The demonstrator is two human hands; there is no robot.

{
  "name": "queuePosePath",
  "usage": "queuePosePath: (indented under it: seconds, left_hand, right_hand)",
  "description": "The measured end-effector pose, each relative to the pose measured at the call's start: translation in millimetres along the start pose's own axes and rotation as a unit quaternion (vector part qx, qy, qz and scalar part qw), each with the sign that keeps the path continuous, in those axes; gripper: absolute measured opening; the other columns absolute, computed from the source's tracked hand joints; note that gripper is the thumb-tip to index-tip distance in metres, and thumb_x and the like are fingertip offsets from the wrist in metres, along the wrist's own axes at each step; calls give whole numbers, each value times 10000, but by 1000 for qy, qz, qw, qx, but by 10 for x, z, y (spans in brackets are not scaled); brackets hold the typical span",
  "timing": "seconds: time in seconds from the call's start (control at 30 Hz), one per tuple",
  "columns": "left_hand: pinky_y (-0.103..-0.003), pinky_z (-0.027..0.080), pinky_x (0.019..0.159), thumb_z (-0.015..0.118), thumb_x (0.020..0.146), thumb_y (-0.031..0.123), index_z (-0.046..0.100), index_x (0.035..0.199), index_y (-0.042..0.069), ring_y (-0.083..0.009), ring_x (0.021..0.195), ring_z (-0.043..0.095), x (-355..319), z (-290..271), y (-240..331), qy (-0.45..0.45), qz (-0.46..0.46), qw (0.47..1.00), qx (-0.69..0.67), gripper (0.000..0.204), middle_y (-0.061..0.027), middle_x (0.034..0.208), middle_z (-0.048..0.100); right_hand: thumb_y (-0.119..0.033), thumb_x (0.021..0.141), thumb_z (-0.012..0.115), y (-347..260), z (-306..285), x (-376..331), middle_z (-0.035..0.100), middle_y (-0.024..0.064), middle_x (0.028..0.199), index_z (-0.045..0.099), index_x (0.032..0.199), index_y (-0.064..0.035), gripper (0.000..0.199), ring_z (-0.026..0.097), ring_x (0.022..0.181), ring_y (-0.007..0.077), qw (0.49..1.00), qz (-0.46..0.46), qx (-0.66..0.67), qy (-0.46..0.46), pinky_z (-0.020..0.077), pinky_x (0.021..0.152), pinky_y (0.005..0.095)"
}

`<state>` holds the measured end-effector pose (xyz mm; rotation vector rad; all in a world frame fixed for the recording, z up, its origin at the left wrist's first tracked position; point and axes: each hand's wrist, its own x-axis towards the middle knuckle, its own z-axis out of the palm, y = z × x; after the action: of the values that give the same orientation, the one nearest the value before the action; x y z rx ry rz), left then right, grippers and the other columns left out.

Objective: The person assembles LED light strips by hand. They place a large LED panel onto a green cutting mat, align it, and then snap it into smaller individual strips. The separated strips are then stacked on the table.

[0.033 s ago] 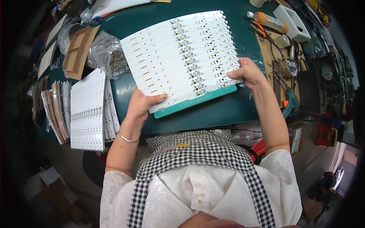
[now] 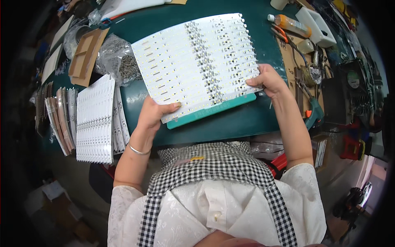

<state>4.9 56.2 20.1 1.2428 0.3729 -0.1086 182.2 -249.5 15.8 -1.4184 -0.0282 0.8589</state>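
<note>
Grip: left hand [image 2: 153,113] and right hand [image 2: 269,81] both pinching white LED panel [image 2: 173,68]
Panel: mostly far side of grip, long axis roughly left-right

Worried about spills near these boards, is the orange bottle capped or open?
Capped: a white cap covers the mouth of the orange bottle.

White circuit-board panel [image 2: 198,68], component-studded, held aslant

My board [image 2: 173,61] is white, with rows of small yellow dots and a speckled band of grey and black. The block [image 2: 214,112] is turquoise, the counter [image 2: 230,129] dark green. My apron [image 2: 210,162] has black-and-white checks; the bottle [image 2: 293,25] looks orange.
</note>
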Motion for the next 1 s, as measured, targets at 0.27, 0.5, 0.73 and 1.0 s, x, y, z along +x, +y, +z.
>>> queuePosePath:
  seconds: [0.27,0.5,0.73,1.0]
  left_hand:
    - [-340,491,908,773,650,-11,556,1192,-49,-227,1011,630,5,13,15,4,-1,1000,10,586,-145,1143,637]
    - [-329,501,890,761,663,-19,559,1180,-60,-224,997,633,-7,26,-19,25,15,999,-14,557,-147,1137,638]
    - [-334,529,842,707,672,-104,590,1129,-89,-245,936,659,37,50,114,38,-25,999,25,471,-177,1073,662]
    - [-340,520,871,730,662,-77,573,1141,-98,-244,965,654,24,11,86,28,-21,998,52,504,-185,1092,652]
  right_hand:
    - [104,657,686,-7,19,0,678,186,1015,604,1077,103,427,685,871,239,1000,-1,14,-4,533,833,314]
    - [103,674,678,-15,58,-44,670,179,1045,580,1105,104,442,677,907,236,1000,-14,14,-7,522,858,322]
    - [93,659,685,-28,83,-75,662,172,1076,559,1132,103,490,668,941,237,1000,-12,5,-8,511,880,334]
    - [60,631,688,-6,96,-54,642,184,1103,524,1169,108,564,658,954,253,1000,-5,6,-2,506,896,354]
